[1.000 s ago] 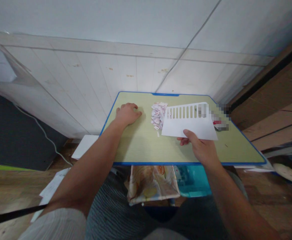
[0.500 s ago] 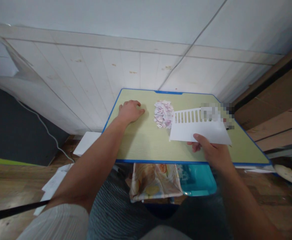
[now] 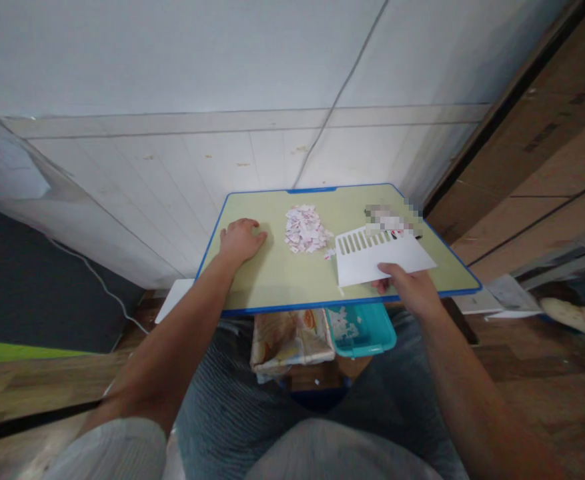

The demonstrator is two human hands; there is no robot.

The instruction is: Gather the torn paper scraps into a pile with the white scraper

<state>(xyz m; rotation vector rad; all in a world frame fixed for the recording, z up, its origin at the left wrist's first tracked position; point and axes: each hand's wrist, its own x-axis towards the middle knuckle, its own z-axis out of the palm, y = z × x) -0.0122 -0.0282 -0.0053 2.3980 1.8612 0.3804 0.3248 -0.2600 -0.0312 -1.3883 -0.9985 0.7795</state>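
Observation:
My right hand (image 3: 409, 283) grips the near edge of a white sheet with a row of long slots (image 3: 372, 263), thumb on top and fingers underneath. The sheet is held over the right part of the small pale-green table (image 3: 272, 287). A heap of small white and pinkish paper scraps (image 3: 305, 230) lies mid-table, to the left of the sheet, with a few loose bits between them. My left hand (image 3: 242, 240) rests on the table's left side, fingers apart and holding nothing, a short way from the heap.
Below the table's front edge are a turquoise basket (image 3: 372, 340) with white scraps in it and a patterned, fabric-like lined bin (image 3: 292, 350). A blurred-out item (image 3: 392, 220) lies at the table's back right. A wall stands behind; brown cardboard (image 3: 512, 147) is at right.
The camera view has shifted. The sheet has drawn away from the heap, so more scraps show at its right side. My left hand stays at the table's left.

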